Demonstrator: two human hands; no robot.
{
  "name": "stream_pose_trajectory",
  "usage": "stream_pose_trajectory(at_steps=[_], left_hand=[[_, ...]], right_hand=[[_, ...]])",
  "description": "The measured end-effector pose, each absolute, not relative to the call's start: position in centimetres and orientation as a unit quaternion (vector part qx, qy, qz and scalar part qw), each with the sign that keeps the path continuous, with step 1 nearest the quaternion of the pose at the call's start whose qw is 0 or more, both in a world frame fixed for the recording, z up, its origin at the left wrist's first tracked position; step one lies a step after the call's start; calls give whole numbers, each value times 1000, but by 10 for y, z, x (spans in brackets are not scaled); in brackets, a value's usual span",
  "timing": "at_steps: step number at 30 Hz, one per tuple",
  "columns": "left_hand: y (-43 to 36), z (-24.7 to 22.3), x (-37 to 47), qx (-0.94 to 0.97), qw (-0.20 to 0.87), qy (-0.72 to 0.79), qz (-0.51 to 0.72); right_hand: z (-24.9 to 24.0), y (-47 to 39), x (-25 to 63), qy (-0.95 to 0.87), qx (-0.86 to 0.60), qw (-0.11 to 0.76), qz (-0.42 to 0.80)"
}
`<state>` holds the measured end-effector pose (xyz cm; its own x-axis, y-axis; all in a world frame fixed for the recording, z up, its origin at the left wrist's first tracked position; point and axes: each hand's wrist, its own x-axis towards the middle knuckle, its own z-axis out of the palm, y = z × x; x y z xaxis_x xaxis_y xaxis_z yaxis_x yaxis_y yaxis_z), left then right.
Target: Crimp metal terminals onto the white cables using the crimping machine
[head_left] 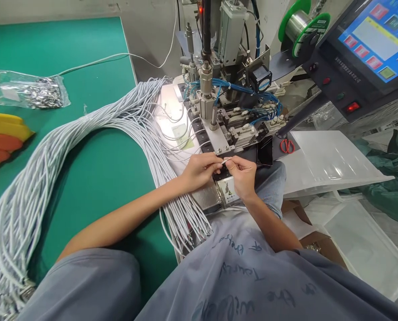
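My left hand [203, 169] is closed in a pinch on a thin white cable [224, 161], close to its end. Facing it, my right hand [242, 174] pinches at the tip of the same cable; the fingertips cover whatever is there. Both hands meet just in front of a metal machine [215, 111] with pneumatic cylinders and blue tubes. A thick bundle of white cables [95, 113] runs across the table to the left, and more cable ends [188, 223] lie beneath my left forearm.
A green table [118, 187] carries a plastic bag of metal parts [45, 93] and a yellow and orange item [5, 140]. Right of the machine are red-handled scissors [287, 146], a white tray [332, 160], a solder wire spool [299, 26] and a touch screen [379, 40].
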<state>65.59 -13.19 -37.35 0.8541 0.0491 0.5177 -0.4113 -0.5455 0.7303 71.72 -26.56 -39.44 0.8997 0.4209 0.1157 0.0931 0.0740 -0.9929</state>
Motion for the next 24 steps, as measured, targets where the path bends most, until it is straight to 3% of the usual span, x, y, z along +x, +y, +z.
stream_pose_trajectory(at_steps=[3, 10, 17, 24], left_hand=[[-128, -370, 657, 854, 461, -123, 210], [-121, -368, 657, 936, 138, -229, 231], [-138, -382, 655, 927, 249, -104, 259], [-144, -386, 653, 986, 50, -119, 103]], right_hand=[[-389, -270, 727, -229, -669, 691, 149], [-365, -289, 750, -336, -736, 556, 192], [-385, -276, 728, -210, -704, 666, 131], [-415, -298, 753, -229, -752, 596, 163]])
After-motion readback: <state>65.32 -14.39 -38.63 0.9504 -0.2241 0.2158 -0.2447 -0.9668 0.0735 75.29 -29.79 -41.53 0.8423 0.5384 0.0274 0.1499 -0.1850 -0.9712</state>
